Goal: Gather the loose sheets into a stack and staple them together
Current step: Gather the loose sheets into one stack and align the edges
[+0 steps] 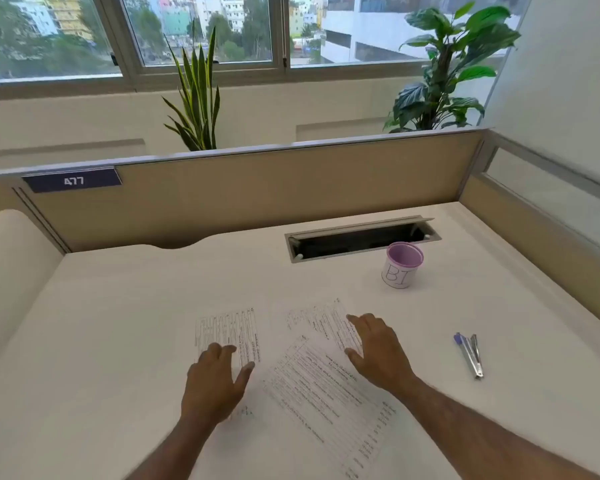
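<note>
Three printed white sheets lie loose on the white desk. The left sheet (227,329) lies under my left hand (215,379), whose fingers rest spread on its near part. The far right sheet (317,318) lies under the fingertips of my right hand (378,348), also flat and spread. A third, larger sheet (326,389) lies slanted between my forearms and overlaps the far right one. A small silver stapler (471,353) with a blue end lies on the desk to the right, apart from both hands.
A purple cup (401,265) marked "BI" stands behind the sheets, next to an open cable slot (357,240) in the desk. Beige partition walls (257,195) close the desk (118,323) at the back and right. Plants and windows are beyond.
</note>
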